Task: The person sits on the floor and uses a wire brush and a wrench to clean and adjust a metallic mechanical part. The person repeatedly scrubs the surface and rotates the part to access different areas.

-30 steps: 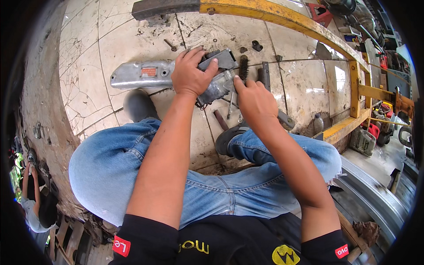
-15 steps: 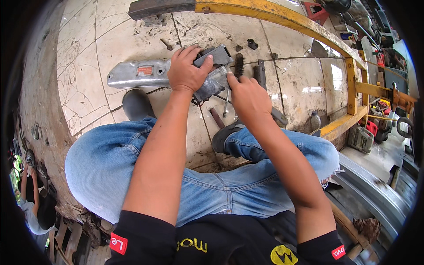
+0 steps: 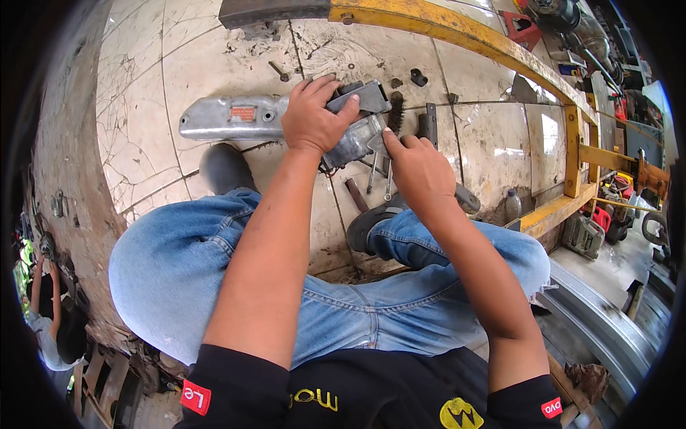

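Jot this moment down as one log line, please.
Left hand: gripping grey metal part | Right hand: holding flat blade at its edge | Nearby: silver cover, dark brush

before you is a pale, smeared tile floor. on it lie a silver metal cover, a bolt, a bristled brush and a reddish bar.

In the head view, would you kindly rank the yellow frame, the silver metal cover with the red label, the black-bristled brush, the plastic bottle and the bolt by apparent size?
1. Yellow frame
2. Silver metal cover
3. Black-bristled brush and plastic bottle: too alike to rank
4. Bolt
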`<state>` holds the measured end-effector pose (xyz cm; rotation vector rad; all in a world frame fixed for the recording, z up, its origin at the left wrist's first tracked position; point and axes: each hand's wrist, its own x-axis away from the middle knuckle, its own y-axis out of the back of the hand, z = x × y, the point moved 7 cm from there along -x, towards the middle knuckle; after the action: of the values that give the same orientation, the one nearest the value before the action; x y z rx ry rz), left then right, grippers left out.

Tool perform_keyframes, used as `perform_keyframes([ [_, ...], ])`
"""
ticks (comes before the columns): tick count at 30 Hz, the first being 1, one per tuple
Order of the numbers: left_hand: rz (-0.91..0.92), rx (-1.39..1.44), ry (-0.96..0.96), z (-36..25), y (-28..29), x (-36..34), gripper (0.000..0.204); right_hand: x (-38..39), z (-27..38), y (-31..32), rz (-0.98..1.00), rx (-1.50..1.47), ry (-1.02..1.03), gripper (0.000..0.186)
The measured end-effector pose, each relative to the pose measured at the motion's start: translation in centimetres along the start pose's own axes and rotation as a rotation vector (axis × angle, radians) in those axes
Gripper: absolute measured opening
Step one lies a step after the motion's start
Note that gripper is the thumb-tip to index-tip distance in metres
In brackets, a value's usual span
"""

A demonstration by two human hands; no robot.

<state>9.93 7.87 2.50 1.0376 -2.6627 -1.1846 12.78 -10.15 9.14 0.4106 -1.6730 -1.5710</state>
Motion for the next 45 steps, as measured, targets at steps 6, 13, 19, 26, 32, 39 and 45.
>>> perform_keyframes([
  [6,0.014,0.001,-0.017,-0.3,0.1,-0.1,0.040,-2.2,-0.1,0.3,-0.062,0.020,-0.089,0.044],
  [13,0.026,-0.005,0.006,-0.5,0.4,0.0,0.039,-2.6,0.2,0.8,0.052,0.016,-0.146,0.035],
  [19,0.001,0.012,-0.019,-0.8,0.3,-0.1,0.039,-2.2,-0.2,0.5,0.040,0.039,-0.148,0.028],
  [26,0.008,-0.008,-0.014,-0.5,0.2,0.3,0.038,-2.8,0.4,1.2,0.099,0.095,-0.183,0.023],
  [32,0.011,0.001,0.016,-0.7,0.2,0.0,0.038,-2.7,0.3,0.9,0.083,0.104,-0.220,0.023],
  [39,0.020,-0.006,0.002,-0.7,0.1,-0.1,0.039,-4.0,-0.1,0.9,0.122,0.062,-0.233,0.023],
  [45,0.010,0.007,-0.021,-0.6,0.1,-0.3,0.038,-3.6,0.0,0.8,0.074,0.072,-0.244,0.021],
])
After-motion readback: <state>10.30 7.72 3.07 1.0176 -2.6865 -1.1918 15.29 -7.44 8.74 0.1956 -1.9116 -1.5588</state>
